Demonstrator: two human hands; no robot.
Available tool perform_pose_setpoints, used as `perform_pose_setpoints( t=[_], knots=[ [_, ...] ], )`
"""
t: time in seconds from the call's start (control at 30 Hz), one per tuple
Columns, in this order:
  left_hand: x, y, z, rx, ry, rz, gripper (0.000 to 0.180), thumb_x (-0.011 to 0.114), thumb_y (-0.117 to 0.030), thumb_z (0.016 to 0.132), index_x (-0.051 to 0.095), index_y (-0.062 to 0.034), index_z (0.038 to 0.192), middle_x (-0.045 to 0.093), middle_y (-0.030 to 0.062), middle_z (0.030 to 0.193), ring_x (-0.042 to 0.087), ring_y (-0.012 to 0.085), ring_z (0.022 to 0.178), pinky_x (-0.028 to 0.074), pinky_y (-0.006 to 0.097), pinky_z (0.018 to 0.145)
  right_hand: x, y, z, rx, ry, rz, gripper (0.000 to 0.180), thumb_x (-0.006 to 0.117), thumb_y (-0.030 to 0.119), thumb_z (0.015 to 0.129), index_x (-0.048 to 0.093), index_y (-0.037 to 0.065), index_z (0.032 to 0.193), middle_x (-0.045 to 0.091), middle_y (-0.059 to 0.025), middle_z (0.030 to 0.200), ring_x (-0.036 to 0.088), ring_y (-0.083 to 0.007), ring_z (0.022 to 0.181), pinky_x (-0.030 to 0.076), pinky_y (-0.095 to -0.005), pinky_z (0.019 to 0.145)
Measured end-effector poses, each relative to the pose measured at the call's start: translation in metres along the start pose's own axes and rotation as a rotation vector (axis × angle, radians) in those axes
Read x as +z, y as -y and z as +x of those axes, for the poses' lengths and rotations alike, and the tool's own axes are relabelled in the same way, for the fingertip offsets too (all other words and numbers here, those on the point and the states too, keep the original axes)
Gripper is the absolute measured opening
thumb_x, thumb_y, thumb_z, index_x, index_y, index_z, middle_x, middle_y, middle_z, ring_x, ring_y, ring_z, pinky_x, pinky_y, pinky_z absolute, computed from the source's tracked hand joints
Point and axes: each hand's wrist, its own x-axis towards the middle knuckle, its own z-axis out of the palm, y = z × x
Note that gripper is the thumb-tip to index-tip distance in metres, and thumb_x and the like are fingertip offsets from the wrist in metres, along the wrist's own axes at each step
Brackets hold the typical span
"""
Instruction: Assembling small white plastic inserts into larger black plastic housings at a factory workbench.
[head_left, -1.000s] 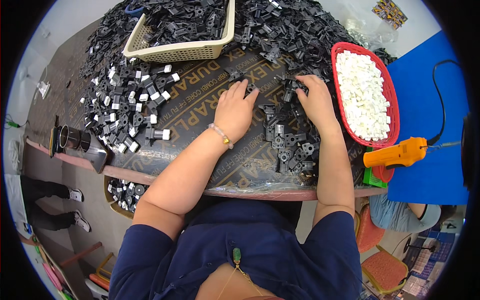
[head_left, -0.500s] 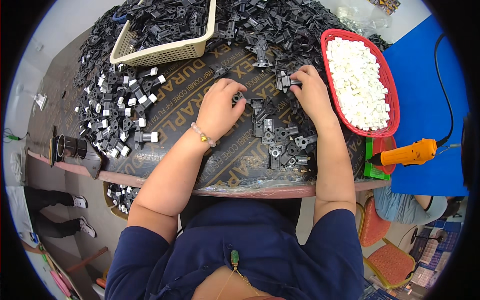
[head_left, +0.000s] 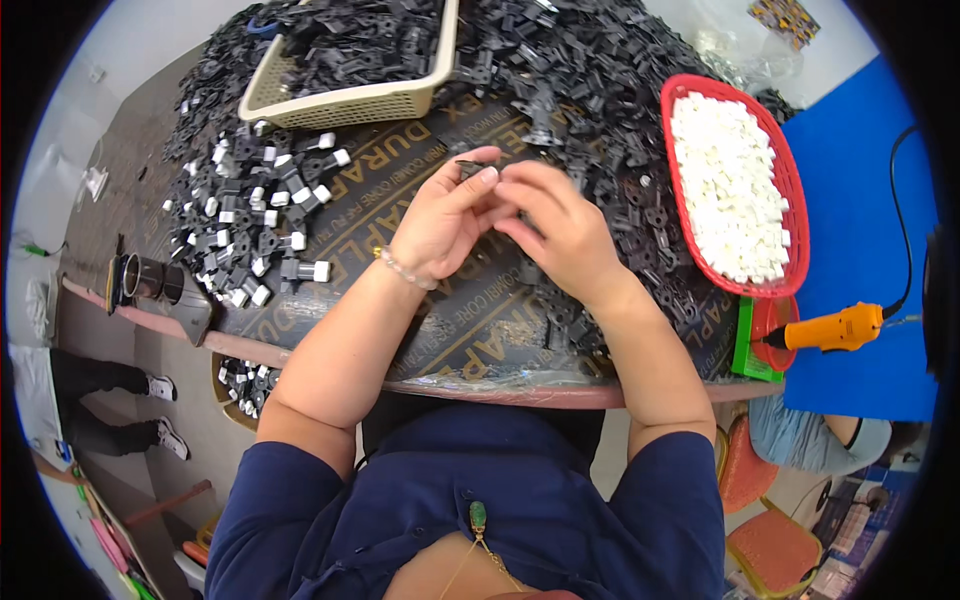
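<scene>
My left hand (head_left: 445, 215) is closed on a small black plastic part (head_left: 466, 169), whose dark edge shows between thumb and forefinger. My right hand (head_left: 565, 228) meets it over the middle of the table, its fingers curled and their tips against the left fingers. Whatever the right fingers pinch is hidden behind them. Loose black plastic parts (head_left: 570, 325) lie under and beside my right wrist. To the left of my left hand is a spread of black parts with white caps (head_left: 270, 205).
A cream basket (head_left: 345, 110) full of black parts stands at the far left, before a big heap of black parts (head_left: 580, 60). At right are a red basket (head_left: 675, 150) of white pieces, an orange electric screwdriver (head_left: 835, 328) and a green tray (head_left: 745, 350). A black tape dispenser (head_left: 155, 290) sits front left.
My right hand has come left from the black parts near the red basket to meet my left hand. The left hand has turned its palm more upward. The view has shifted slightly.
</scene>
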Motion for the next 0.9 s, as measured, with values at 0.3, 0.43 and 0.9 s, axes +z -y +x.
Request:
perform_pose_setpoints(
  t=[0.3, 0.43, 0.9],
  knots=[
    [-0.026, -0.036, 0.020, 0.437, -0.356, -0.234, 0.020, 0.064, -0.015, 0.097, 0.051, -0.0101, 0.111, 0.066, 0.0072, 0.099, 0.064, 0.0195, 0.086, 0.051, 0.032, 0.074, 0.034, -0.028, 0.041, 0.039, 0.716, -0.300, 0.039, 0.076, 0.013, 0.075, 0.067, 0.005, 0.113, 0.065, -0.0149, 0.113, 0.062, -0.0325, 0.106, 0.050, -0.0419, 0.094],
    [-0.043, -0.042, 0.024, 0.492, -0.408, -0.313, 0.018, 0.060, -0.016, 0.099, 0.050, -0.0109, 0.112, 0.064, 0.0058, 0.097, 0.063, 0.0190, 0.085, 0.050, 0.031, 0.072, 0.019, -0.012, 0.123, 0.043, 0.457, -0.171, 0.035, 0.065, 0.010, 0.078, 0.069, 0.004, 0.113, 0.065, -0.0172, 0.097, 0.065, -0.0353, 0.093, 0.054, -0.0425, 0.084],
    [-0.028, -0.031, 0.021, 0.281, -0.440, -0.331, 0.024, 0.061, -0.018, 0.097, 0.048, -0.0131, 0.117, 0.064, 0.0032, 0.093, 0.063, 0.0166, 0.081, 0.048, 0.030, 0.068, 0.038, 0.013, 0.177, 0.317, 0.500, -0.156, 0.054, 0.065, 0.017, 0.077, 0.060, 0.000, 0.128, 0.071, -0.0190, 0.092, 0.070, -0.0327, 0.088, 0.055, -0.0379, 0.083]
  ],
)
